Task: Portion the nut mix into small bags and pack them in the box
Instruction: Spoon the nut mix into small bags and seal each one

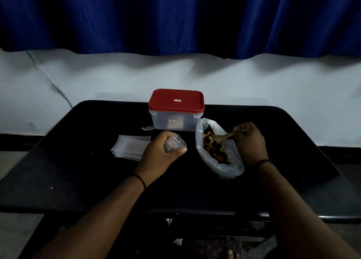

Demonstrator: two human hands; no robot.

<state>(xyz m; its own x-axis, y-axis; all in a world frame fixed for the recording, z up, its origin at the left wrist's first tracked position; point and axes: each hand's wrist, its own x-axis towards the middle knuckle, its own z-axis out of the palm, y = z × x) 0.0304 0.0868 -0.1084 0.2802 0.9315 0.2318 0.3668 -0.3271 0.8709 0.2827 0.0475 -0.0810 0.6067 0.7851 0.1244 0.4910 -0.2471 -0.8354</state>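
A person seated at a black table (82, 172) portions nut mix, with a clear box (176, 120) under a red lid (175, 100) standing at the far edge as the fixed mark. Just to the right of the box and nearer the person, the big bag of nut mix (218, 151) lies open; the right hand (251, 141) curls its fingers round the handle of a wooden spoon (227, 135) whose bowl dips into the nuts. In front of the box and slightly left, the left hand (162, 151) grips a small bag (174, 144), fingers wrapped about it, mouth turned toward the big bag; whether it holds any nuts cannot be told. Left of the box lies a stack of empty small bags (130, 147). The scoop would likely go best taken shallow and level, with the small bag's mouth held wide and brought close beside the big bag so nothing spills across the gap. The box is still lidded.
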